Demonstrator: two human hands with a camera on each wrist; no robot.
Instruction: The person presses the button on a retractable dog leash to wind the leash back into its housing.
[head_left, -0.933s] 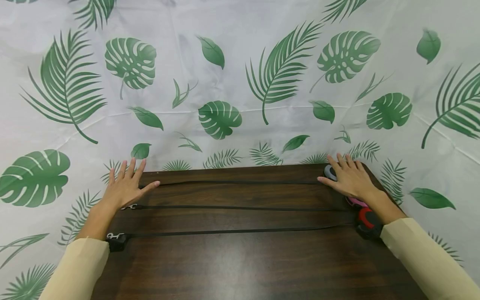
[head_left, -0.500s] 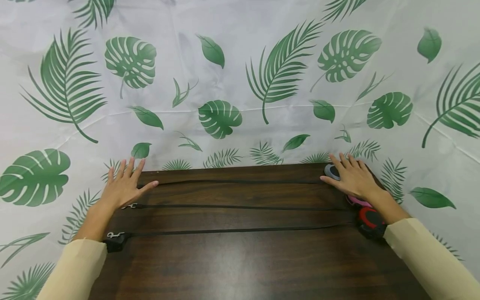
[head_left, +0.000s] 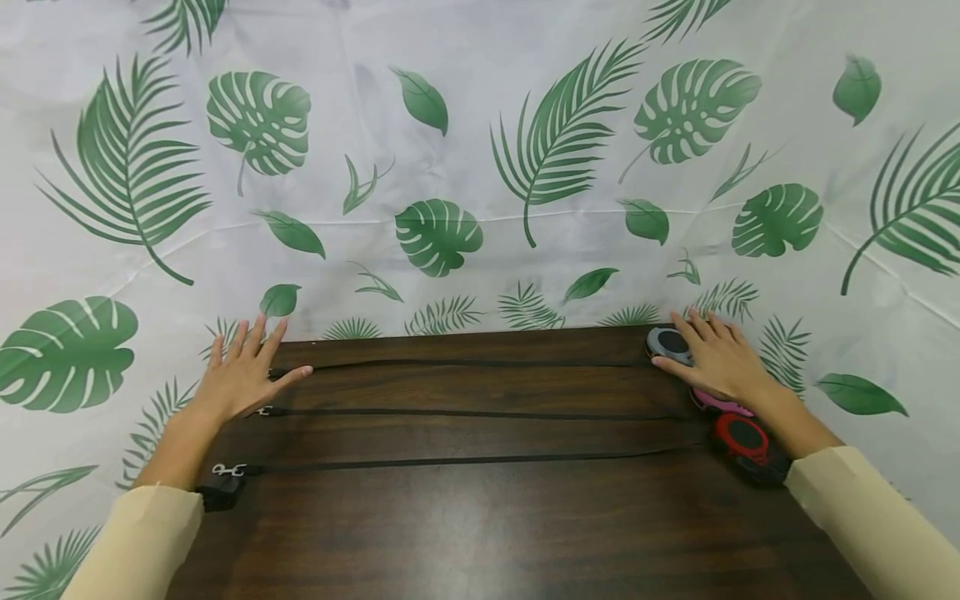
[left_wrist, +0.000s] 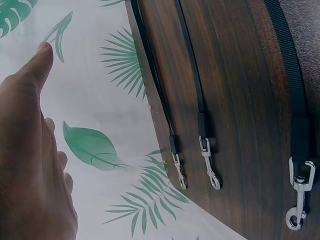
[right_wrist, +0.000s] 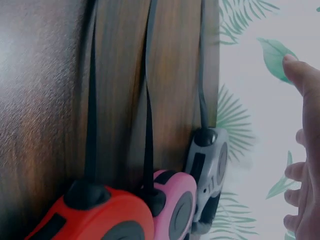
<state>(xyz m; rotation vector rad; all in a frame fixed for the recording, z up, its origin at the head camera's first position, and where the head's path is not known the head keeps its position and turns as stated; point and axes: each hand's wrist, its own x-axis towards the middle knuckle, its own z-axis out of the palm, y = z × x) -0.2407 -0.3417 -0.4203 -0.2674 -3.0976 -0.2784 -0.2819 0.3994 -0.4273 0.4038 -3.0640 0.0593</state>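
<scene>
Three flat black webbing straps (left_wrist: 292, 70) look limp, rounded coloured-plastic cases (right_wrist: 115, 210) likely firmer to grip, with left hand (head_left: 237, 379) and right hand (head_left: 712, 358) spread, empty.

The left hand (head_left: 234, 385) and right hand (head_left: 722, 362) reach forward, well apart, backs toward the head camera. On each, the fingers extend and the thumb points inward. Pale sleeves (head_left: 135, 542) end below bare wrists (head_left: 201, 417).
</scene>
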